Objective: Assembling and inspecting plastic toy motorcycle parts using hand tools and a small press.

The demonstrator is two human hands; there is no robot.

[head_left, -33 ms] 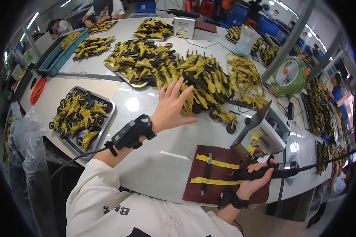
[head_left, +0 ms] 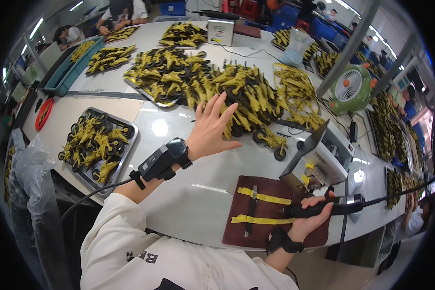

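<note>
Worktable: white, glossy tabletop (head_left: 179, 193), crowded workshop beyond.
Change: almost none since the earlier frame; both hands placed as before.
Right hand (head_left: 310, 218): nearest, fingers clamped round a black electric screwdriver (head_left: 324, 208), cable trailing right.
Mat (head_left: 256, 212): dark red, felt-like, rectangular, crossed by two yellow tape strips, under the screwdriver tip.
Left hand (head_left: 210, 129): farther out, fingers spread apart, reaching to the heap's near edge; black wrist device (head_left: 162, 160).
Heap (head_left: 237, 94): yellow plastic toy parts with black wheels, mid-table.
Tray (head_left: 125, 145): metal, at left, same parts.
Fan (head_left: 351, 89): green, round, far right.
</note>
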